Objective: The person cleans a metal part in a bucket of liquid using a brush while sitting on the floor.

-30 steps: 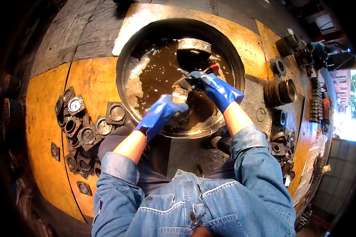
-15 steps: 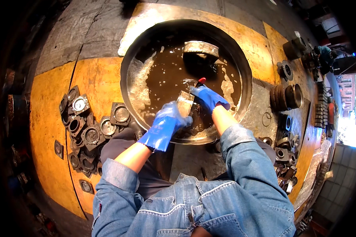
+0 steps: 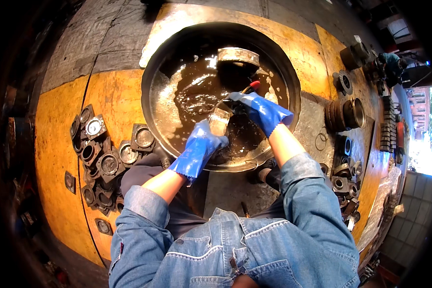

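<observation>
Both hands work over the wide basin (image 3: 293,120) of brown liquid so drips fall back in: left hand (image 3: 199,149) closed around a small metal part (image 3: 219,121), right hand (image 3: 261,109) gripping a red-tipped brush (image 3: 251,87) against it.

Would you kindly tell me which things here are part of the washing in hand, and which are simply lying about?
In use:
left hand holding a small metal part
right hand with a red-handled brush
round basin of brown liquid

Lying about:
square metal housings, left
cylindrical parts, right
metal ring in the basin
</observation>
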Tool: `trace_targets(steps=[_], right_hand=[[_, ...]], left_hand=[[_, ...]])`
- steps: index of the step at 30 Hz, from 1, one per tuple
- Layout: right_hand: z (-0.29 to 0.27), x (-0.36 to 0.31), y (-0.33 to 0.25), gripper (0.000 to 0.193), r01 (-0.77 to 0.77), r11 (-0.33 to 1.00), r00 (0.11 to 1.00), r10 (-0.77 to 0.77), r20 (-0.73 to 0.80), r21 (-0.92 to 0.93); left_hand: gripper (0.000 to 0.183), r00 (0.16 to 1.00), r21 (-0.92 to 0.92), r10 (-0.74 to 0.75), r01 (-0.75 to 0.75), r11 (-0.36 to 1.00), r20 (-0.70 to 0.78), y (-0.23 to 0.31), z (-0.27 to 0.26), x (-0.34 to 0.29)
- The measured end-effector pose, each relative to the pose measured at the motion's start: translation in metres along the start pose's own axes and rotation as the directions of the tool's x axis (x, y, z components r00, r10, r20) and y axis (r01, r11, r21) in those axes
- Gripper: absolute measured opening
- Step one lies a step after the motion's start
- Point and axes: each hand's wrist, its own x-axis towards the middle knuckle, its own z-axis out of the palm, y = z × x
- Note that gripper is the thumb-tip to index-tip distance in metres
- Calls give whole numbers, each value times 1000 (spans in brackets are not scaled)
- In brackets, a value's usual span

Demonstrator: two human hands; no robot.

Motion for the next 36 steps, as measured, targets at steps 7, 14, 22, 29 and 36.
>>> trace_targets(steps=[7,14,22,29,36], right_hand=[[15,13,41,51,-182,885,971,94,-220,-428],[-2,-34,29,61,-185,950,941,98,-323,-251],[28,-93,-10,64,171,980,924,-123,-361,104],[59,-41,8,64,95,994,958,-79,-277,48],[58,-42,5,63,126,991,952,-106,-286,50]], left_hand=[[24,999,-39,-35,34,999,-13,14,10,-2],[30,1000,-448,8,0,894,15,4,16,21],[34,908,-246,402,-419,874,-116,-13,-33,-25],[39,972,-500,218,-231,835,-85,-51,-60,-4],[38,890,-533,415,-449,717,-191,-37,-71,-38]])
